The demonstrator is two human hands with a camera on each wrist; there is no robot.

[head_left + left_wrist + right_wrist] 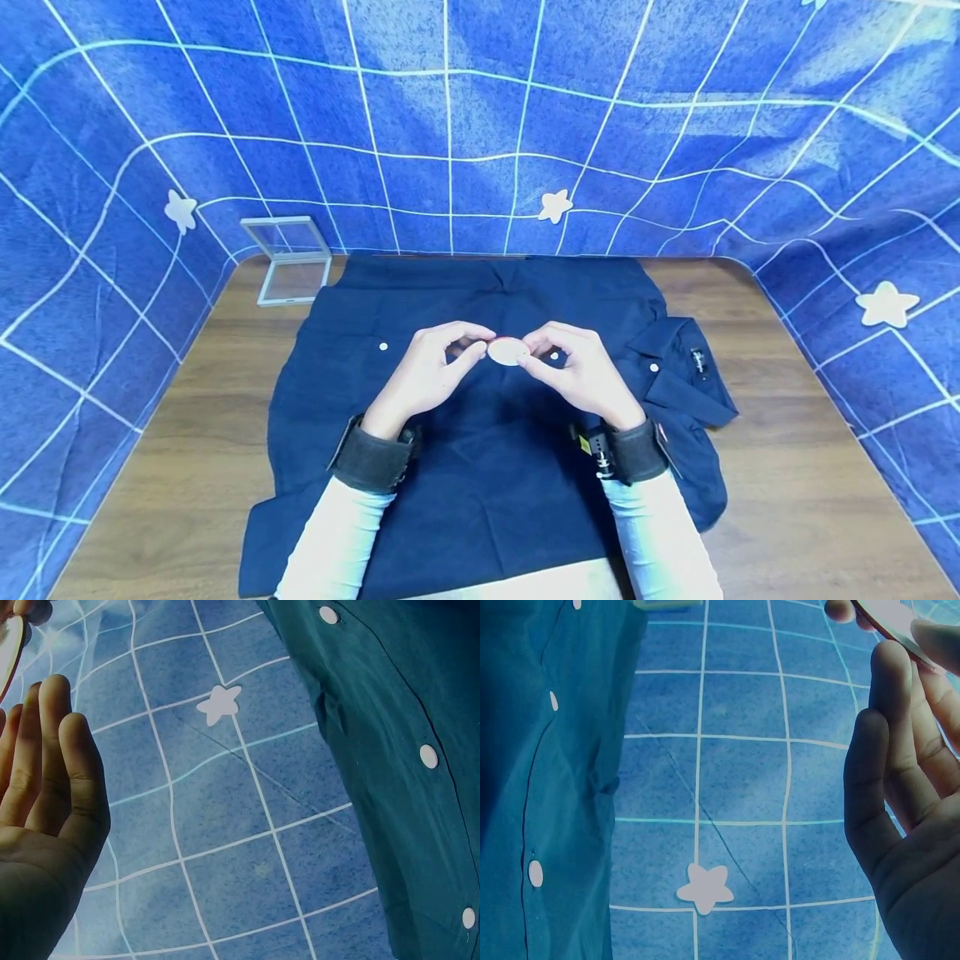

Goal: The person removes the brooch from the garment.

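Over the middle of a navy shirt (465,467), both hands hold a small flat disc (508,352), white-faced with a red rim, tilted toward the head camera. My left hand (435,364) pinches its left edge between thumb and index finger. On the opposite edge, the thumb of my right hand (577,371) lies on the white face with fingers behind. In the right wrist view the disc (891,613) shows its edge between thumb and fingers. At the left wrist view's top corner, part of the disc (9,652) appears beyond the raised fingers.
The shirt, with white buttons (383,346) and a folded part with a label (698,361) at right, spreads over a wooden table (810,467). A pale hinged transparent frame (294,279) stands open at back left. Blue gridded cloth (480,117) with star shapes (555,206) surrounds the table.
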